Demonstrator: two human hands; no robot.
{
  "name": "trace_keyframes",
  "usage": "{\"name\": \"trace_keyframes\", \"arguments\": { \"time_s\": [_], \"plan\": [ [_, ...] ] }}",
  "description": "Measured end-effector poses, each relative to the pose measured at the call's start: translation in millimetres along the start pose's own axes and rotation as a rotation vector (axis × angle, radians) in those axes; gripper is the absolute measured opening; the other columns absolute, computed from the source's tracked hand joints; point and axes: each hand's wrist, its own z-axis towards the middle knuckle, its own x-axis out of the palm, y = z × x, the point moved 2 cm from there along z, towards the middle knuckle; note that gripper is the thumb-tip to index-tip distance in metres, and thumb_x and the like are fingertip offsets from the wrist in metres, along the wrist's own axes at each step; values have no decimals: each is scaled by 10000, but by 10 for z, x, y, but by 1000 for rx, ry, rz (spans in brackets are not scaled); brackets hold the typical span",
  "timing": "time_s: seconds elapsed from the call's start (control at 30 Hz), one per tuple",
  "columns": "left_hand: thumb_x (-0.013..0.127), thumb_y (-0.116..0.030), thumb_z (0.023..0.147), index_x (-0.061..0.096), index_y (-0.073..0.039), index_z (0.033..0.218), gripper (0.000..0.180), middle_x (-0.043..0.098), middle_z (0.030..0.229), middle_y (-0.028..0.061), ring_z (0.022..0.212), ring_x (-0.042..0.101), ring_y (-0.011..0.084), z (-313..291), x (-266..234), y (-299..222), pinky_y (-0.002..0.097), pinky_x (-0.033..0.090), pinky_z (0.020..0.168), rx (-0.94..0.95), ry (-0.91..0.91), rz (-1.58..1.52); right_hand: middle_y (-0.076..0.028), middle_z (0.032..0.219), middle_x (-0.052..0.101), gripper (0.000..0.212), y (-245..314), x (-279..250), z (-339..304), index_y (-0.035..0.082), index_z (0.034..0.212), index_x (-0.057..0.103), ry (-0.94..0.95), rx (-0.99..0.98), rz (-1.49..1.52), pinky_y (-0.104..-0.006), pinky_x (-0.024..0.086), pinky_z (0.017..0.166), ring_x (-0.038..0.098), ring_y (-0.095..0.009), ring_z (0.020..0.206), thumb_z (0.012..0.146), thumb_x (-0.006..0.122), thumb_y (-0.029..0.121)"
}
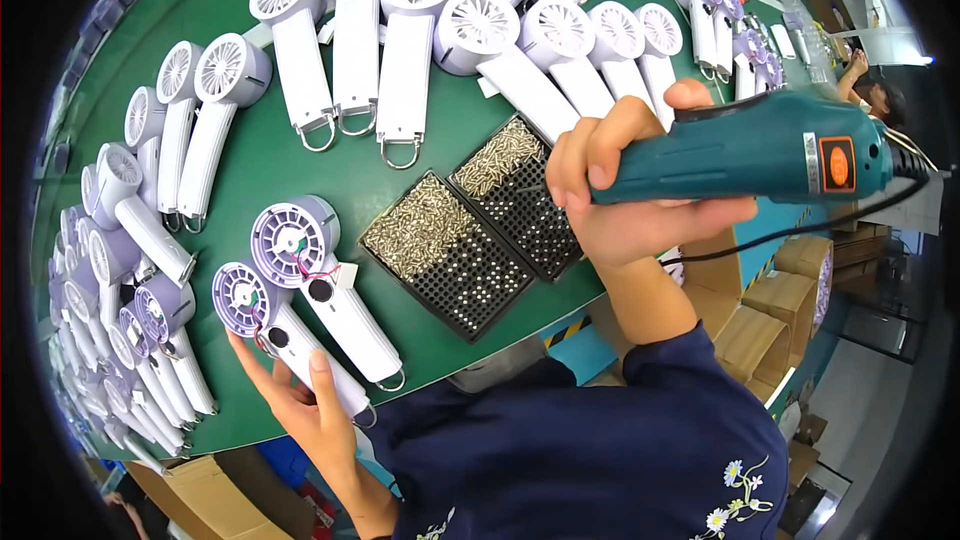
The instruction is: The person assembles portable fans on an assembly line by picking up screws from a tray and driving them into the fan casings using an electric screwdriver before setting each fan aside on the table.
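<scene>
My right hand is wrapped round a teal electric screwdriver, raised over the table's front right and lying nearly level. A black cord trails from its right end; its bit end is hidden behind my fingers. At the front left, my left hand grips a white handheld fan, thumb across the handle and index finger reaching towards the purple head. This fan lies open-fronted, with thin wires showing. Right beside it rests a second open-fronted fan, with red wires and a small white connector.
Two black perforated trays with small silver screws, a nearer one and a farther one, sit right of the fans. Closed-front white fans line the green table's back and left. Cardboard boxes stand right; another person is at far right.
</scene>
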Motion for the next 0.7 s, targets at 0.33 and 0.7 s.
{"name": "trace_keyframes", "arguments": {
  "time_s": [0.33,0.7],
  "plan": [
    [584,-128,948,218,-26,1529,694,609,1135,156,831,531,67,25,-31,160,202,377,667,-87,14,-45,-57,692,453,897,5,120,-11,227,1312,377,96,88,-11,-326,404,417,447,-179,470,736,348,914],
    [603,-102,931,247,-19,1518,691,613,1094,83,685,431,27,56,29,206,179,267,551,14,-39,-87,-112,716,500,810,-90,294,-133,179,1330,398,287,138,45,-342,421,431,490,-229,496,825,426,812]
  ]
}}
